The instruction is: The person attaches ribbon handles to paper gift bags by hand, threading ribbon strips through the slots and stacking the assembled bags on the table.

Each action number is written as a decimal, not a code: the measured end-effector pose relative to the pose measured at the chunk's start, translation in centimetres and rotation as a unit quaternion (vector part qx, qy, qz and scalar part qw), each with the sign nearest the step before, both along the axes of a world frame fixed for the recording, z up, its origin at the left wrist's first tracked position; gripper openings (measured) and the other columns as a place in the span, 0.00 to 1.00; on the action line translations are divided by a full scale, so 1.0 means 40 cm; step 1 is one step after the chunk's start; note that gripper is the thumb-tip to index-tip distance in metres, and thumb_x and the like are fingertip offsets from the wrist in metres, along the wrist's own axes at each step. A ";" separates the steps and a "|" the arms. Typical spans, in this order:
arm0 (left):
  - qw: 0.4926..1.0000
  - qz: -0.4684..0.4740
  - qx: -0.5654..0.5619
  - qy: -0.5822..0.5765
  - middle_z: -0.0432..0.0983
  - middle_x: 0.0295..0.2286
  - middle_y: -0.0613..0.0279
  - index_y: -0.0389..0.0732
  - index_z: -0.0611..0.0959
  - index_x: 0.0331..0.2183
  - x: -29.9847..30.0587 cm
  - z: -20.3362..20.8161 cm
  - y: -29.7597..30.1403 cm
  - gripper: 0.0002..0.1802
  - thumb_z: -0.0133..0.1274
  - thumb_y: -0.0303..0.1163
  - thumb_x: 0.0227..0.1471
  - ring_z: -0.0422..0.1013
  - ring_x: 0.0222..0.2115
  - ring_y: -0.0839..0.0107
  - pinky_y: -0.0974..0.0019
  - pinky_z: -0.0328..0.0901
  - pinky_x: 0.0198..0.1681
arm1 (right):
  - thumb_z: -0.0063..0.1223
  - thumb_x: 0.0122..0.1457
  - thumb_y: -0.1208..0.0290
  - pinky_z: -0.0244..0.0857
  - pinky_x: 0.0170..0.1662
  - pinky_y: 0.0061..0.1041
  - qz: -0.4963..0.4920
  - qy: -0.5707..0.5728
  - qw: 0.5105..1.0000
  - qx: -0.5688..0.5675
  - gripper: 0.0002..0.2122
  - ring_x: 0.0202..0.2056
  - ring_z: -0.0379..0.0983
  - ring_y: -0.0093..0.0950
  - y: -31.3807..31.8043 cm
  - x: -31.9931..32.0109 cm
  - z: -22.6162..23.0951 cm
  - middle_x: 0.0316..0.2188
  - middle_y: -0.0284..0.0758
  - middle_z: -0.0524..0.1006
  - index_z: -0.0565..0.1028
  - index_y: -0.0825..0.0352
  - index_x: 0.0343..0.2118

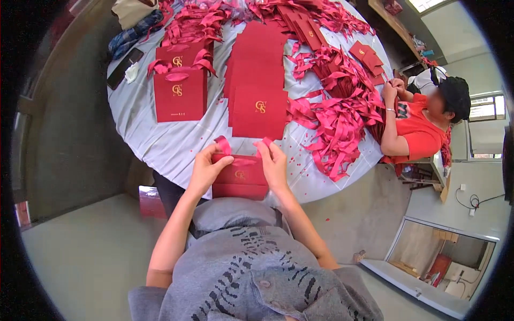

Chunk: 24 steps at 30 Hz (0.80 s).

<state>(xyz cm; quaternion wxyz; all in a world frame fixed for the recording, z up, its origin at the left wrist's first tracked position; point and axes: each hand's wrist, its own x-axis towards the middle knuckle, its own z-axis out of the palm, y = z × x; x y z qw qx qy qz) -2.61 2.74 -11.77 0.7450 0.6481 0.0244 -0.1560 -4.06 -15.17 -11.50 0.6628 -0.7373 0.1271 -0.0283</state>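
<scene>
Close to my body, at the table's near edge, is a red paper gift bag (pixel 240 175) with a gold emblem. My left hand (pixel 208 165) pinches a pink ribbon (pixel 223 144) at the bag's upper left. My right hand (pixel 273 165) pinches another length of pink ribbon (pixel 267 141) at its upper right. Between the hands, ribbon also lies along the bag's top edge. Just beyond my hands a stack of flat red bags (pixel 260 109) runs away from me. Left of that stack lie red bags with pink ribbon handles (pixel 180 96).
The round table wears a white cloth (pixel 136 120). Heaps of red bags with pink ribbons (pixel 337 120) cover its right and far sides. A dark phone (pixel 119 76) and a crumpled white tissue (pixel 131 73) lie at left. At the right a person in a red shirt (pixel 420 131) handles something red.
</scene>
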 end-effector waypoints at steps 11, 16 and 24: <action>0.965 -0.056 0.173 -0.189 0.76 0.34 0.54 0.33 0.74 0.44 -0.020 0.062 -0.054 0.24 0.57 0.23 0.41 0.70 0.33 0.72 0.69 0.64 0.39 | 0.49 0.56 0.63 0.63 0.29 0.17 0.318 0.095 0.943 0.027 0.13 0.25 0.68 0.14 -0.119 0.060 0.080 0.27 0.28 0.77 0.77 0.66 0.38; 0.971 -0.120 0.143 -0.147 0.68 0.25 0.69 0.37 0.69 0.51 -0.018 0.106 -0.080 0.31 0.53 0.17 0.42 0.63 0.25 0.80 0.76 0.60 0.30 | 0.55 0.50 0.67 0.63 0.28 0.21 0.312 -0.022 0.950 0.004 0.10 0.24 0.69 0.16 -0.091 0.063 0.120 0.21 0.30 0.77 0.77 0.70 0.30; 0.978 -0.106 0.133 -0.122 0.71 0.31 0.62 0.29 0.69 0.49 -0.016 0.065 -0.076 0.27 0.53 0.19 0.44 0.66 0.30 0.77 0.75 0.62 0.35 | 0.56 0.47 0.70 0.62 0.27 0.23 0.166 -0.115 0.979 0.024 0.08 0.23 0.69 0.18 -0.061 0.049 0.035 0.18 0.34 0.75 0.77 0.70 0.26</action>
